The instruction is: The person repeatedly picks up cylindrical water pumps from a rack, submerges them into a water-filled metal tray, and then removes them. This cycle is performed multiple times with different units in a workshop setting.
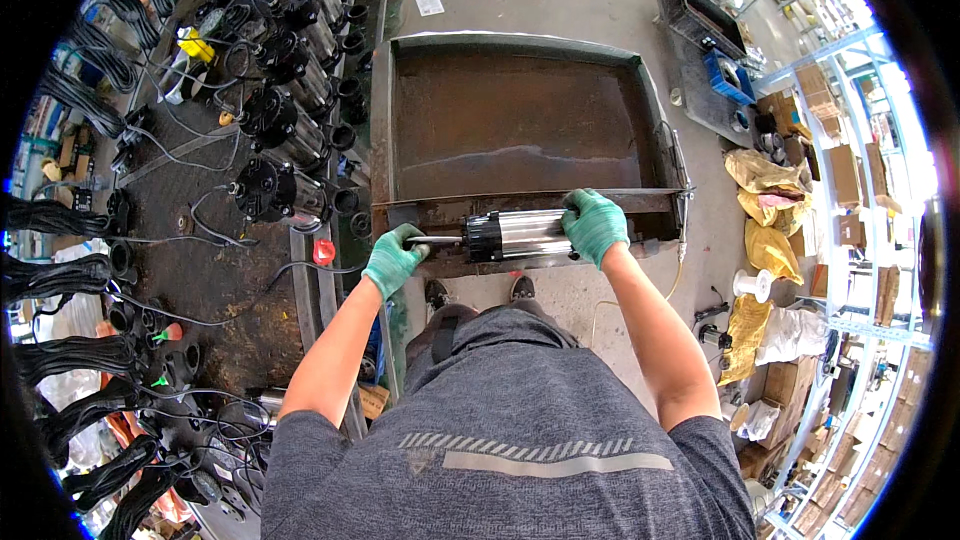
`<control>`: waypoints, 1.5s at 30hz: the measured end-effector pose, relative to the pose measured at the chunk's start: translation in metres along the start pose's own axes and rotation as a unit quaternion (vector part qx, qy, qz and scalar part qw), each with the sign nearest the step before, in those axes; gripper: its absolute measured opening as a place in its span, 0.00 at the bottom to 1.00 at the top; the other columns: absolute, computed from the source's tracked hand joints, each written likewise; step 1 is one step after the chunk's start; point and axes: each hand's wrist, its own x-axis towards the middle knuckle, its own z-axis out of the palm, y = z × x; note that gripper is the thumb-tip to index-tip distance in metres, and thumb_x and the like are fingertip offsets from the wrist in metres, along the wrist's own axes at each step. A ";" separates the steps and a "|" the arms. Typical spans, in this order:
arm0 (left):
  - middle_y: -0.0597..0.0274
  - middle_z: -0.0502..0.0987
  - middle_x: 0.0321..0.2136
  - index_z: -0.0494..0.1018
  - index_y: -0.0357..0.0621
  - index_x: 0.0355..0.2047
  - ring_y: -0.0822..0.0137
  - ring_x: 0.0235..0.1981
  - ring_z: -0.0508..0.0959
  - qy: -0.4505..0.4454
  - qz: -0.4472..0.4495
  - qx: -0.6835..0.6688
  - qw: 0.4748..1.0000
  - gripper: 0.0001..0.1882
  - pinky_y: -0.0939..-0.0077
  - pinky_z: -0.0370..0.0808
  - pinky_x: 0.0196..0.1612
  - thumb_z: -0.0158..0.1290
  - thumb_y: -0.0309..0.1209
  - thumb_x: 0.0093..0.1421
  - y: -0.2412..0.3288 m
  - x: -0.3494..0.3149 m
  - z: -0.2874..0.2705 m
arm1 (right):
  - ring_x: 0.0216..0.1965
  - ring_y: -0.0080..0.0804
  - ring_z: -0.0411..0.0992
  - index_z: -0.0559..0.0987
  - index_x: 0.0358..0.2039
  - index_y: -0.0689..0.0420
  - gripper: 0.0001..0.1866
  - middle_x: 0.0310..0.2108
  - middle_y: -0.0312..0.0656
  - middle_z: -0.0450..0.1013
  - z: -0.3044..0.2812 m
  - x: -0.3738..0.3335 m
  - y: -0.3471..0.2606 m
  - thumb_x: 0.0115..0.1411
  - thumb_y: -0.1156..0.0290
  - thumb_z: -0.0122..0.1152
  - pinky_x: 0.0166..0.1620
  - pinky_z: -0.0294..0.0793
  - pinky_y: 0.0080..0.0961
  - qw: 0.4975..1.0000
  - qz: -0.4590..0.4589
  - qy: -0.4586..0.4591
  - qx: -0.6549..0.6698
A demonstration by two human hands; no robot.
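A shiny steel cylindrical motor [532, 233] with a black ribbed end on its left lies horizontally across the near side of a rust-brown metal tank [515, 105]. Both of my hands wear green gloves. My left hand [397, 259] is closed round the outer end of a slim grey rod [440, 239] that sticks out of the motor's black end. At the opposite end, my right hand [597, 226] grips the steel body from above and the side. Its fingertips curl over the far edge of the motor, partly hidden.
On the left, a dark workbench [245, 315] carries several upright steel-and-black motors [290, 130], coiled black cables [90, 210] and a red piece [324, 252]. A crossbar [530, 193] spans the tank. To the right stand shelving [880, 190], yellow sacks [770, 190] and a blue crate [729, 77].
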 end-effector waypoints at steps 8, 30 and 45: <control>0.65 0.79 0.42 0.67 0.45 0.65 0.78 0.35 0.76 -0.070 0.042 -0.078 0.994 0.28 0.80 0.75 0.39 0.60 0.26 0.66 -0.013 -0.008 -0.012 | 0.45 0.50 0.79 0.83 0.41 0.51 0.11 0.44 0.44 0.79 -0.005 -0.002 -0.005 0.60 0.62 0.60 0.49 0.78 0.44 1.000 0.000 0.001 -0.006; 0.62 0.79 0.30 0.78 0.40 0.48 0.69 0.31 0.74 -0.037 -0.004 0.058 0.998 0.15 0.72 0.75 0.38 0.62 0.33 0.64 0.010 -0.008 -0.003 | 0.44 0.50 0.79 0.83 0.40 0.51 0.11 0.43 0.45 0.80 0.001 -0.002 0.001 0.60 0.62 0.60 0.49 0.78 0.43 1.000 0.010 0.004 -0.011; 0.48 0.83 0.43 0.76 0.45 0.56 0.53 0.41 0.84 0.000 0.079 0.184 0.980 0.19 0.65 0.79 0.44 0.58 0.26 0.64 -0.007 -0.007 -0.016 | 0.45 0.50 0.79 0.83 0.40 0.50 0.11 0.44 0.45 0.79 0.000 -0.005 -0.001 0.59 0.62 0.60 0.50 0.78 0.43 1.000 -0.002 0.003 -0.019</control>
